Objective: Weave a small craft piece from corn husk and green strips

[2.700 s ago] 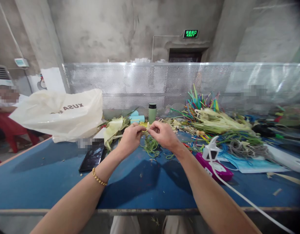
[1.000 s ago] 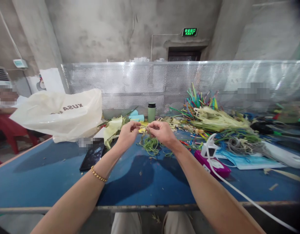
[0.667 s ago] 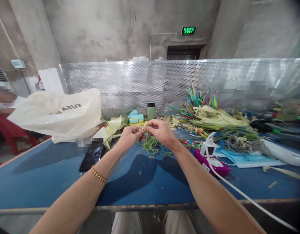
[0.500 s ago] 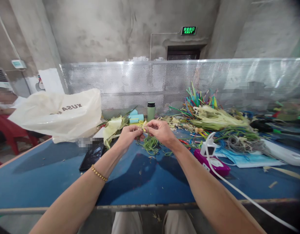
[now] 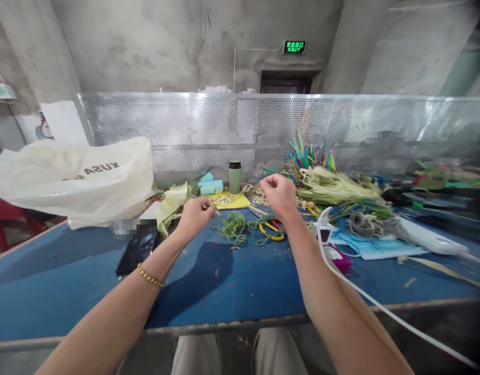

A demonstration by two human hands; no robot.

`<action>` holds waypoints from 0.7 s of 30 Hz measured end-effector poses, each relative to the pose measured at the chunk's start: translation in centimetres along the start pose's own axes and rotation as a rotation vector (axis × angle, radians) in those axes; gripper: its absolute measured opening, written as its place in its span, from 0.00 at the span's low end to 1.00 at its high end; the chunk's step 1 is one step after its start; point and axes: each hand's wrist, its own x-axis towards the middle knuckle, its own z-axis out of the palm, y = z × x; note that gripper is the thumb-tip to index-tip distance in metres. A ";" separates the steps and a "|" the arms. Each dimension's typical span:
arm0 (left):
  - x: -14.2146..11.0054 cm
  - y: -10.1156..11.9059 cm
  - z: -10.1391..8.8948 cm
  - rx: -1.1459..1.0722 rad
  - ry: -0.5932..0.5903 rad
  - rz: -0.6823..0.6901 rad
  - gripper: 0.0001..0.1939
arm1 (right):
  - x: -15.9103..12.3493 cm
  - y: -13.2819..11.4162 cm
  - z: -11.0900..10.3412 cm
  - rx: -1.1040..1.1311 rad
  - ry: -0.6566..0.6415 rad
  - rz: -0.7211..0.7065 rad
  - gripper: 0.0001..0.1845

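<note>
Pinched closed, my left hand (image 5: 197, 214) is above the table near a dried corn husk (image 5: 173, 204). A small pale bit shows at its fingertips, too small to name. Farther right and higher, my right hand (image 5: 279, 192) is closed, thumb against fingers, by the scattered dry scraps; whatever it grips is hidden. A tangle of green cord (image 5: 232, 228) lies on the table between the hands. Scissors with yellow and red handles (image 5: 274, 235) rest below my right hand. Behind the cord is a yellow sheet (image 5: 243, 201) with small pale pieces on it.
At left are a white plastic bag (image 5: 87, 182) and a dark tablet or phone (image 5: 134, 252). A green bottle (image 5: 235, 179) and blue rolls (image 5: 211, 186) stand behind. Husks (image 5: 337, 187), grey cord (image 5: 367, 224), a purple power socket (image 5: 341, 260) and white cable (image 5: 375, 297) occupy the right.
My hands were together over the green cord, working a pale strip. Now they are apart: the right has moved right and up, uncovering the scissors. The view has turned slightly right.
</note>
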 end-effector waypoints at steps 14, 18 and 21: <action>-0.1 0.1 0.1 0.016 -0.025 0.029 0.08 | -0.9 3.3 0.3 -0.679 -0.992 -0.027 0.22; -0.2 0.4 0.1 0.035 -0.045 0.027 0.08 | -1.3 2.8 0.1 -0.722 -1.016 0.031 0.13; -0.3 0.4 0.2 0.053 -0.057 0.034 0.08 | -1.2 2.2 -0.5 -0.769 -0.963 0.044 0.13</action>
